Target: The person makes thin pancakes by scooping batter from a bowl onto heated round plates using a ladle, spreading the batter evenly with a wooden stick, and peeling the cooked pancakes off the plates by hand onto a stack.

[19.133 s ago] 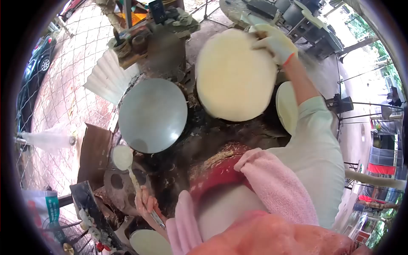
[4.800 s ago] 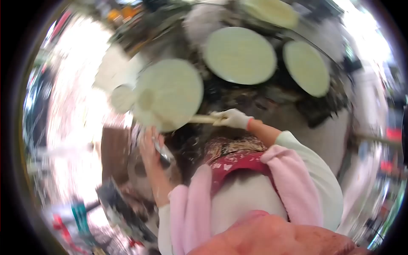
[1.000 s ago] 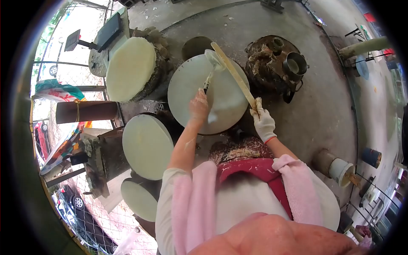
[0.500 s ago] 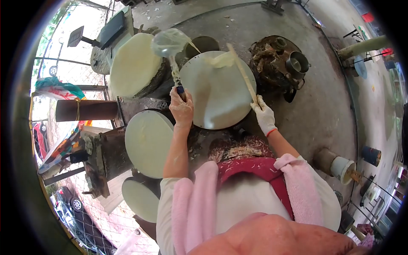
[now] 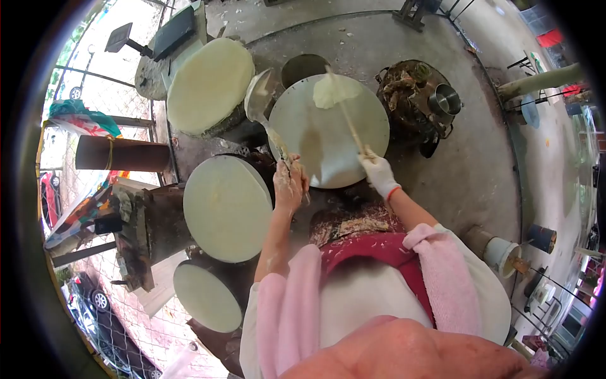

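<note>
My left hand (image 5: 289, 184), bare and smeared with batter, is closed round the handle of a long ladle (image 5: 257, 96). The ladle's bowl hangs at the left edge of a round pale griddle (image 5: 360, 155). My right hand (image 5: 380, 175), in a white glove, grips a thin wooden spreader (image 5: 349, 120). Its far end reaches a patch of pale batter (image 5: 328, 95) near the back of the griddle. Most of the griddle surface shows bare, with a brownish mark left of centre.
Large round pale sheets lie at the upper left (image 5: 211, 85), middle left (image 5: 221, 208) and lower left (image 5: 205, 297). A dark round container (image 5: 304, 71) stands behind the griddle. At right, a cluttered drum (image 5: 404, 120) carries a metal cup (image 5: 445, 99). Wire fencing runs along the left.
The ladle has come down and turned at the griddle's left edge, and my left hand has moved right and lower. My right hand has shifted left, with the spreader's tip now at the batter.
</note>
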### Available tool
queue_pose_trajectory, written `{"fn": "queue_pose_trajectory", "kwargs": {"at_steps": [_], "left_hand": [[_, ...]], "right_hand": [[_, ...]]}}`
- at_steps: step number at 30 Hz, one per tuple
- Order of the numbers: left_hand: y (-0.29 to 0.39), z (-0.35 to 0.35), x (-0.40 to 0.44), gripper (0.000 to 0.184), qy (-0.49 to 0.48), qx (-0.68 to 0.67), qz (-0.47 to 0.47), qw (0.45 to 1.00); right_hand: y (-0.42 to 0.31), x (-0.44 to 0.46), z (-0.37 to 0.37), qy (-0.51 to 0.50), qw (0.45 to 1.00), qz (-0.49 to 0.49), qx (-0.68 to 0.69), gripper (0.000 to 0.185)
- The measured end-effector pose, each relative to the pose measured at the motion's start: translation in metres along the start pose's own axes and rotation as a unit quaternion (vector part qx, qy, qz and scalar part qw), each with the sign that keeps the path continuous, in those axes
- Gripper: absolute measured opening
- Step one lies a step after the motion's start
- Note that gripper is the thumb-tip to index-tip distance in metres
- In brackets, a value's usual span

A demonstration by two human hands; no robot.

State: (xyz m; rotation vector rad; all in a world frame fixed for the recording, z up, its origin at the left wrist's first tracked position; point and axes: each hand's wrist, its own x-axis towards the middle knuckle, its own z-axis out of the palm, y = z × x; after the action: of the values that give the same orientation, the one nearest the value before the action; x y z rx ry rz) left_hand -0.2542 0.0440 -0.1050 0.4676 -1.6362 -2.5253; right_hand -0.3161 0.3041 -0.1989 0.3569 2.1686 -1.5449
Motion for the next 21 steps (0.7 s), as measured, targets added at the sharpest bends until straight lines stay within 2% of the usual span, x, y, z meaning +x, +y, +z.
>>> {"fn": "queue_pose_trajectory", "kwargs": {"at_steps": [1, 2, 3, 5, 6, 7, 8, 9, 10, 13, 15, 16, 17, 19, 20, 21], "left_hand": [[-0.007, -0.003, -0.002, 0.027, 0.000, -0.087, -0.040, 0.995], [0.007, -0.003, -0.013, 0.024, -0.007, 0.155, -0.025, 0.988], [0.005, -0.016, -0.018, 0.022, -0.001, 0.252, 0.043, 0.967], [-0.017, -0.051, -0.030, 0.019, 0.016, 0.438, 0.168, 0.883], [-0.014, -0.053, -0.036, 0.019, 0.029, 0.415, 0.169, 0.894], [-0.011, -0.055, -0.041, 0.019, 0.042, 0.391, 0.170, 0.903], [0.007, -0.043, -0.053, 0.020, 0.055, 0.249, 0.105, 0.961], [0.018, -0.037, -0.063, 0.021, 0.065, 0.102, 0.037, 0.992], [0.019, -0.038, -0.067, 0.021, 0.086, 0.146, -0.007, 0.986], [0.024, -0.033, -0.078, 0.025, 0.114, 0.199, -0.042, 0.973], [0.012, -0.046, -0.092, 0.026, 0.113, 0.259, 0.060, 0.957], [0.008, -0.051, -0.096, 0.026, 0.113, 0.288, 0.109, 0.945], [0.012, -0.047, -0.097, 0.024, 0.137, 0.248, 0.093, 0.955], [0.027, -0.029, -0.102, 0.019, 0.189, 0.166, 0.055, 0.966], [0.027, -0.024, -0.102, 0.019, 0.198, 0.186, 0.057, 0.961], [0.009, -0.034, -0.102, 0.018, 0.192, 0.373, 0.126, 0.899]], "right_hand": [[-0.017, -0.007, 0.009, -0.027, 0.999, 0.033, 0.029, 0.047], [-0.018, -0.003, 0.009, -0.038, 0.999, -0.011, 0.021, 0.047], [-0.022, 0.004, 0.010, -0.048, 0.997, -0.057, 0.014, 0.047], [-0.024, 0.012, -0.023, 0.019, 0.982, -0.158, -0.101, 0.052], [-0.039, 0.006, -0.045, 0.049, 0.974, -0.162, -0.148, 0.054], [0.015, 0.048, -0.053, 0.101, 0.958, -0.261, -0.057, 0.052], [0.016, 0.047, -0.051, 0.060, 0.978, -0.192, -0.057, 0.050], [0.019, 0.039, -0.046, 0.021, 0.991, -0.117, -0.055, 0.049], [-0.003, 0.022, -0.034, -0.042, 0.998, -0.031, -0.035, 0.050], [-0.032, 0.016, -0.016, -0.138, 0.990, -0.001, -0.013, 0.049], [-0.006, 0.037, -0.032, -0.124, 0.979, -0.156, -0.036, 0.048], [-0.025, 0.036, -0.055, -0.095, 0.976, -0.184, -0.065, 0.046], [-0.020, 0.054, -0.077, -0.067, 0.977, -0.197, -0.042, 0.048], [-0.020, 0.081, -0.100, -0.063, 0.989, -0.126, -0.040, 0.051], [-0.015, 0.089, -0.095, -0.128, 0.976, -0.167, -0.054, 0.055], [-0.046, 0.069, -0.086, -0.182, 0.977, -0.077, -0.076, 0.055]]}}
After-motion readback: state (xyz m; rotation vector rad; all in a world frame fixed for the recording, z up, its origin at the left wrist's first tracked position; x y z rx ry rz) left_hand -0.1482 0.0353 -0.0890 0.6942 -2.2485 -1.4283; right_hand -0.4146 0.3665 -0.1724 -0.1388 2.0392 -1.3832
